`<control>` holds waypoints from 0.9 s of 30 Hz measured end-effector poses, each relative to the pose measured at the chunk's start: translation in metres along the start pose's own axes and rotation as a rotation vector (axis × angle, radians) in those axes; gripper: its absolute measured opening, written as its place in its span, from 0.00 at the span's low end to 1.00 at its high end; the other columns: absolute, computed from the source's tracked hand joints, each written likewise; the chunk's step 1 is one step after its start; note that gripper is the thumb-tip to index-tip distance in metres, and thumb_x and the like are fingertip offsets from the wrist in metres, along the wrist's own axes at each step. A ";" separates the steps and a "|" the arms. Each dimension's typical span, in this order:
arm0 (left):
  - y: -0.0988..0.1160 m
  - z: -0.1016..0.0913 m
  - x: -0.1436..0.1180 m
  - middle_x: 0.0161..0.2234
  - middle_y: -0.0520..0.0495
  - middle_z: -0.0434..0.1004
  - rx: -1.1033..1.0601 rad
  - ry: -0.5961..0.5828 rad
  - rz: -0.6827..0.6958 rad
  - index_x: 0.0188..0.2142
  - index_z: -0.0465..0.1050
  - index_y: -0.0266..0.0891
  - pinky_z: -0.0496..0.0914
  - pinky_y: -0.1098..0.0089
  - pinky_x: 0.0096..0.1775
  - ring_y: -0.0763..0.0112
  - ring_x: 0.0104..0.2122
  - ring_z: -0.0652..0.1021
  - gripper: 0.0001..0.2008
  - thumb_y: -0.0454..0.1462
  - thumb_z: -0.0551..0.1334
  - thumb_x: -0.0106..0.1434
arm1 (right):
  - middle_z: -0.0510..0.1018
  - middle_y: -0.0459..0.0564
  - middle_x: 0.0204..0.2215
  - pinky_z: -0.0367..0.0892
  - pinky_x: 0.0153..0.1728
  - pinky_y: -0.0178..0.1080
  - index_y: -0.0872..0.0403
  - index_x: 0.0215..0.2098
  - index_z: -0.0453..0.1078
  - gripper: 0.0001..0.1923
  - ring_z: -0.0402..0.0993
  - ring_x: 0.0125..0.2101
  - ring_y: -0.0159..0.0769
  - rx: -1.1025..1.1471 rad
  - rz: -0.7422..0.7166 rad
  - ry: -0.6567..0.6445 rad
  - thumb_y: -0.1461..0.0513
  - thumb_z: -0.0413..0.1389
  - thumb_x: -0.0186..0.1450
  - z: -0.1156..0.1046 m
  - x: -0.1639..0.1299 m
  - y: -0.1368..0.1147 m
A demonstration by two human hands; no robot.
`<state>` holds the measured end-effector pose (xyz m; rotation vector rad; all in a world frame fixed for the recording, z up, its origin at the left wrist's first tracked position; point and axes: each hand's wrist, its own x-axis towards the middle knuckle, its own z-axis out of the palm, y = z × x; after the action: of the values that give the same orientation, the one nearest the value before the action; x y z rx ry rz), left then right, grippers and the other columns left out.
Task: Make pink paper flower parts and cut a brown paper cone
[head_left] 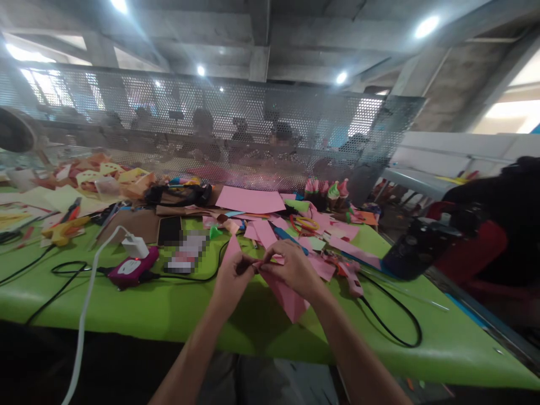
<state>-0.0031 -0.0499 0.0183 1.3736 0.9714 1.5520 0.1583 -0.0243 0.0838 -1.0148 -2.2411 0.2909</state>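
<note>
Pinched between the fingers of both my hands is a folded piece of pink paper (pixel 287 295). My left hand (pixel 234 275) grips it on the left, where a pointed pink tip rises above the fingers. My right hand (pixel 291 267) holds it close beside, thumb and forefinger together, and the wide folded end hangs down below that palm. The fingertips nearly meet at the middle of the sheet. A blue-handled tool (pixel 289 236) lies just behind my right hand among pink scraps. To the right rests a pink glue gun (pixel 351 278) with a black cord.
A purple power strip (pixel 134 267) with a white charger (pixel 135 246), a phone (pixel 170 230) and a yellow glue gun (pixel 63 230) lie leftward on the green table (pixel 169 312). A dark bottle (pixel 411 250) stands right. Paper piles and a perforated metal screen (pixel 236 135) are behind.
</note>
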 end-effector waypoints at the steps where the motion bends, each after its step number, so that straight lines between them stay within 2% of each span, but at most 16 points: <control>1: 0.000 0.000 0.000 0.29 0.47 0.78 -0.009 -0.009 0.001 0.32 0.73 0.37 0.71 0.67 0.37 0.67 0.32 0.77 0.04 0.36 0.63 0.56 | 0.77 0.44 0.27 0.58 0.36 0.37 0.52 0.27 0.72 0.07 0.70 0.34 0.37 0.016 0.006 -0.009 0.61 0.66 0.57 0.000 0.000 0.002; 5: -0.003 0.000 0.001 0.33 0.46 0.78 -0.033 -0.027 0.012 0.34 0.73 0.37 0.71 0.67 0.39 0.66 0.35 0.77 0.05 0.34 0.62 0.55 | 0.77 0.45 0.28 0.58 0.33 0.36 0.52 0.28 0.74 0.05 0.71 0.33 0.37 0.047 0.016 -0.027 0.60 0.64 0.60 0.000 0.000 0.006; 11: -0.004 0.000 0.001 0.29 0.50 0.75 -0.070 -0.008 -0.015 0.32 0.72 0.38 0.70 0.68 0.37 0.68 0.32 0.76 0.04 0.33 0.61 0.55 | 0.76 0.46 0.26 0.58 0.34 0.37 0.53 0.27 0.73 0.08 0.70 0.32 0.37 0.008 -0.027 -0.040 0.58 0.61 0.62 -0.001 0.000 0.004; 17: 0.001 0.000 0.000 0.26 0.51 0.73 -0.037 0.024 -0.016 0.30 0.70 0.38 0.68 0.71 0.35 0.70 0.30 0.75 0.01 0.32 0.61 0.55 | 0.78 0.47 0.30 0.59 0.36 0.38 0.51 0.31 0.74 0.08 0.71 0.35 0.38 0.017 -0.061 -0.030 0.55 0.60 0.63 0.001 0.000 0.001; 22: -0.003 0.000 -0.001 0.27 0.51 0.73 -0.037 0.021 0.002 0.31 0.69 0.38 0.68 0.70 0.35 0.69 0.30 0.74 0.01 0.34 0.60 0.58 | 0.78 0.48 0.35 0.60 0.41 0.41 0.50 0.36 0.72 0.08 0.70 0.40 0.41 -0.120 -0.084 0.044 0.55 0.60 0.63 0.001 -0.006 -0.008; 25: -0.003 0.000 -0.001 0.27 0.51 0.73 0.038 0.062 0.025 0.30 0.70 0.39 0.67 0.71 0.34 0.70 0.30 0.73 0.02 0.35 0.60 0.58 | 0.78 0.49 0.40 0.58 0.45 0.43 0.50 0.42 0.71 0.13 0.67 0.44 0.44 -0.236 -0.118 0.048 0.55 0.62 0.61 0.002 -0.012 -0.019; 27: -0.001 -0.001 -0.002 0.27 0.52 0.72 0.096 0.072 0.041 0.30 0.70 0.39 0.65 0.73 0.32 0.71 0.29 0.72 0.02 0.35 0.60 0.59 | 0.78 0.49 0.40 0.56 0.47 0.44 0.50 0.42 0.71 0.13 0.67 0.45 0.45 -0.309 -0.124 0.047 0.57 0.62 0.60 0.004 -0.015 -0.024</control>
<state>-0.0035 -0.0509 0.0164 1.4200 1.0802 1.6131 0.1489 -0.0513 0.0847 -1.0186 -2.3400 -0.1367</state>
